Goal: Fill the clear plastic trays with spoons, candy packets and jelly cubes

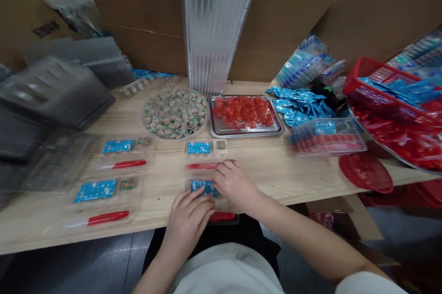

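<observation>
Head view: left hand (189,216), blue patterned packet (206,184) under fingertips; right hand (233,182) curled, red pen-like stick (200,166) beside fingertips. Either grip: cannot tell.

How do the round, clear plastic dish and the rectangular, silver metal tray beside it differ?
The round, clear plastic dish has a curved rim; the rectangular, silver metal tray has straight sides. The dish holds small beige-and-green pieces, the tray shiny red pieces. Pieces cover most of the dish, while the tray shows bare metal around its heap. Both rest on the wooden table.
</observation>
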The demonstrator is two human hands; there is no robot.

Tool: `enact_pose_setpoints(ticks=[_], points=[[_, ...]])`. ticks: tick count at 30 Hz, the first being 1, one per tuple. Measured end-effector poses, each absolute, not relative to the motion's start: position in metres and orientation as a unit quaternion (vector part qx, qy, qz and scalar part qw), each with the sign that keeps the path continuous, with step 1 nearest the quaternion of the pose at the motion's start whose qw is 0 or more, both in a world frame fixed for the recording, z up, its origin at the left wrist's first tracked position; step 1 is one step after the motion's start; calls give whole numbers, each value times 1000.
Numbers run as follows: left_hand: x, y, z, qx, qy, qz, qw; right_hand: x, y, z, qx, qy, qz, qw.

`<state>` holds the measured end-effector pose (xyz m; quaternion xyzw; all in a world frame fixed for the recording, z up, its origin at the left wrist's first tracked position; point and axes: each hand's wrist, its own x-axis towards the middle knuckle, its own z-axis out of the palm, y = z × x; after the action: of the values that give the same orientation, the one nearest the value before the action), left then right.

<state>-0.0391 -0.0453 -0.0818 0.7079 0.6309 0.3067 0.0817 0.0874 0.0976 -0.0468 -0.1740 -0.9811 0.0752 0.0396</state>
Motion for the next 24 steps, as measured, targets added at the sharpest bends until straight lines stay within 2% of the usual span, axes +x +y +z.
enact_pose_setpoints(ticks=[4,6,8,10,12,15,17,20,24], points=[[-40,-44,-83,713,628,300,89,89,154,-48,-232,-951,192,69],[-41,-45,-83,719,624,292,91,88,198,-52,-408,-883,187,135],[-43,-49,-80,723,617,300,83,85,236,-60,-486,-846,168,142],[-45,-52,-74,716,610,331,76,83,253,-68,-500,-839,162,137],[-45,-50,-65,684,612,384,101,84,246,-69,-488,-828,212,176],[-41,-28,-48,545,630,495,244,89,200,-55,-407,-763,411,287],[-36,-2,-39,404,603,575,378,94,162,-39,-328,-724,526,303],[-25,32,-33,271,519,623,518,101,119,-20,-300,-743,515,305],[-14,43,-33,236,502,616,559,112,105,-8,-291,-792,442,305]])
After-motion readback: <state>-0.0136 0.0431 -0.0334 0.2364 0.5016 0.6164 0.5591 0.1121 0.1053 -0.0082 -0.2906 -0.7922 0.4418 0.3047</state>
